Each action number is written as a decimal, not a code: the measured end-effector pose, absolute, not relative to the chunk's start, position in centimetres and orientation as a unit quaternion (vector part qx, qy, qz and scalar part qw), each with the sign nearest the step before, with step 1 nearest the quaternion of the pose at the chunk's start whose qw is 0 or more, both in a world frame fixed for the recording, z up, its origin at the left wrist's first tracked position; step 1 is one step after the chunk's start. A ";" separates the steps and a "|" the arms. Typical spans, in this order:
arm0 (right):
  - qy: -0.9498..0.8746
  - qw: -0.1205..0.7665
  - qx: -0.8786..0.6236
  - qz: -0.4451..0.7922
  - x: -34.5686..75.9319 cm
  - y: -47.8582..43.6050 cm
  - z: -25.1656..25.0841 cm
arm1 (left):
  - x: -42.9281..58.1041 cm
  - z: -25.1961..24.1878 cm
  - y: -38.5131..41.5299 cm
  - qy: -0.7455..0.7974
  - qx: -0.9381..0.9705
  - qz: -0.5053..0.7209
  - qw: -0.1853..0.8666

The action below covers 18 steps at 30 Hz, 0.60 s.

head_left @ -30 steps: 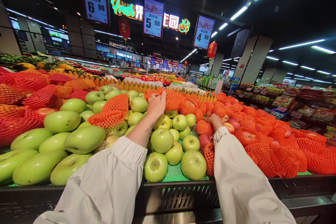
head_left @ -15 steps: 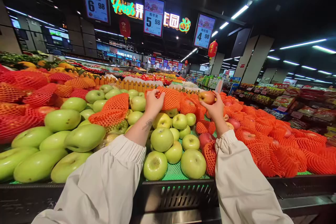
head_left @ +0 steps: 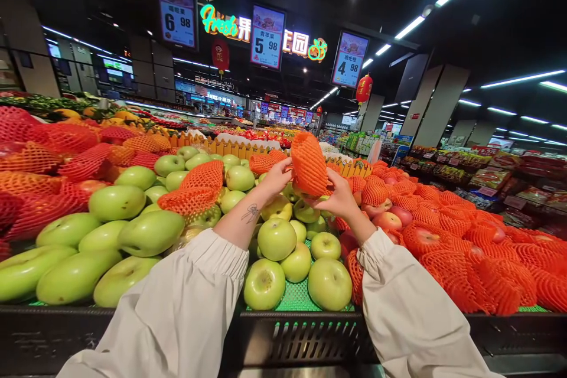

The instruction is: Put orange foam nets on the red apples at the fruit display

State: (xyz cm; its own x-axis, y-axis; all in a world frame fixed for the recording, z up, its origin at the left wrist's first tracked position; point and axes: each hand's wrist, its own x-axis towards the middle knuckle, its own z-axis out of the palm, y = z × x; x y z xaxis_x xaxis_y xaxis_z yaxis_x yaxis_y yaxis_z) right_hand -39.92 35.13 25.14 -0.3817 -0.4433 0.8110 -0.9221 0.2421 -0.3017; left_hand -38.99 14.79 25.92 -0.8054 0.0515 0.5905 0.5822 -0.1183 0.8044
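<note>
My left hand grips an orange foam net sleeve by its left side, above the green apples. My right hand is closed at the sleeve's lower right. The sleeve looks rounded out, and the apple in my right hand is almost wholly hidden by it and by my fingers. How far the apple sits inside I cannot tell. Below both hands lie green apples on a green mat. To the right are red apples, many in orange net sleeves.
Large green mangoes fill the left bin, with an orange net lying on them. Fruit in pink nets is farther left. A black crate edge runs along the front. Price screens hang overhead, and snack shelves stand right.
My right hand has moved left with the apple to meet my left hand. My left hand has lifted the net sleeve and shifted right. The view has turned slightly left.
</note>
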 end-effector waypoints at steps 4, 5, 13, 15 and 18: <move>-0.724 0.282 0.450 0.440 -39.5 34.9 25.1 | -38.0 25.7 15.2 -0.627 -0.212 -0.749 0.036; -0.724 0.279 0.447 0.445 -39.4 34.9 25.1 | -37.7 25.8 15.2 -0.627 -0.213 -0.749 0.002; -0.705 0.267 0.456 0.472 -39.4 34.5 25.0 | -36.1 26.6 15.3 -0.641 -0.215 -0.736 -0.048; -0.696 0.252 0.459 0.492 -39.6 34.5 25.1 | -36.0 26.6 15.6 -0.644 -0.208 -0.736 -0.015; -0.661 0.252 0.443 0.551 -39.9 34.7 25.5 | -36.0 26.4 15.9 -0.643 -0.205 -0.738 0.032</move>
State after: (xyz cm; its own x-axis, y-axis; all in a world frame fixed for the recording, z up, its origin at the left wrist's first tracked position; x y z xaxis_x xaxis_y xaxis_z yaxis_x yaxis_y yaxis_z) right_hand -39.92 34.70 25.50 -0.4802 -0.3074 0.8215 -0.8633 -0.0001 -0.5046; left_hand -35.97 15.94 26.41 -0.9141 0.2161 0.3432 0.3104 -0.1719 0.9349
